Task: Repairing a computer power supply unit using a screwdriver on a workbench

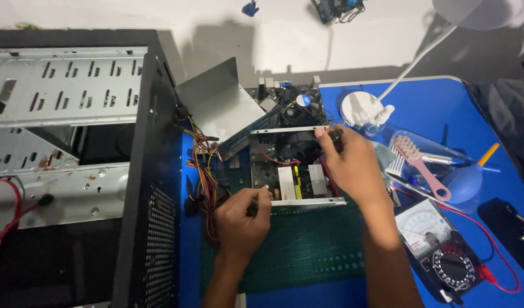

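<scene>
On the green cutting mat (307, 251), near the middle of the blue table (439, 102), sits an opened power supply unit (293, 171) with its cover off, and both of your hands are at it. Your left hand (242, 219) rests at the unit's near left corner, fingers curled closed against the edge of the metal casing; whether they pinch something small there is hard to tell. Your right hand (350, 165) reaches over the unit's right side, with its fingertips (322, 134) pressed together on the far right corner of the casing. The two hands are well apart, one at each end of the unit.

Inside the open unit you can see a black fan (290, 153), silver heat sinks (286, 181) and a yellow component between them. A bundle of coloured wires (202, 171) runs out of its left side, down past your left hand. The grey metal cover (216, 102) lies tilted just beyond it, and a motherboard with a round cooler (299, 105) lies behind the unit.

To your left stands an open black computer case (74, 159). To your right lie an analogue multimeter (439, 245) with red leads, a pink brush (419, 165), a blue air blower (466, 181) and the white base of a desk lamp (359, 108).
</scene>
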